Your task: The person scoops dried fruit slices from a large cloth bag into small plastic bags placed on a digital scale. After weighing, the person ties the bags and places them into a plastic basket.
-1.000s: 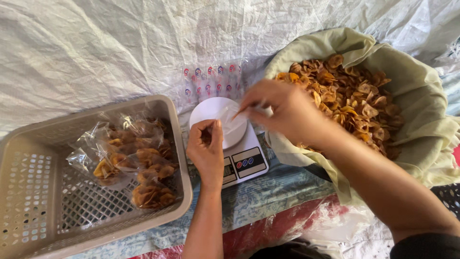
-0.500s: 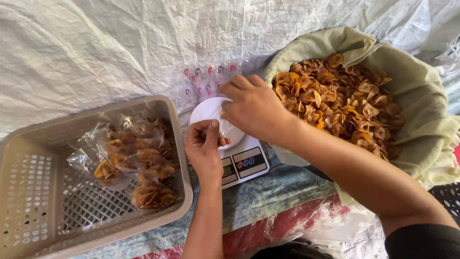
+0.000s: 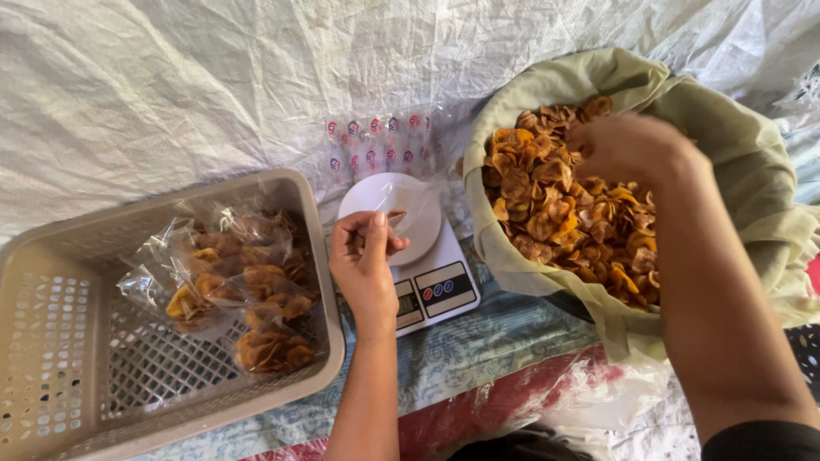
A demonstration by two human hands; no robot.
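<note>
White tarp (image 3: 171,94); bag (image 3: 408,209) mouth toward left hand (image 3: 366,260)

Soft, even daylight fills the scene, bright with no hard shadows; only faint shade sits under the basket (image 3: 171,341) rim. The white sheet (image 3: 213,85) behind is nearly washed out, and the clear bags (image 3: 231,290) catch small glints. The right hand (image 3: 632,154) is slightly motion-blurred; the left hand (image 3: 367,256) is sharp. Edges bow a little.
</note>
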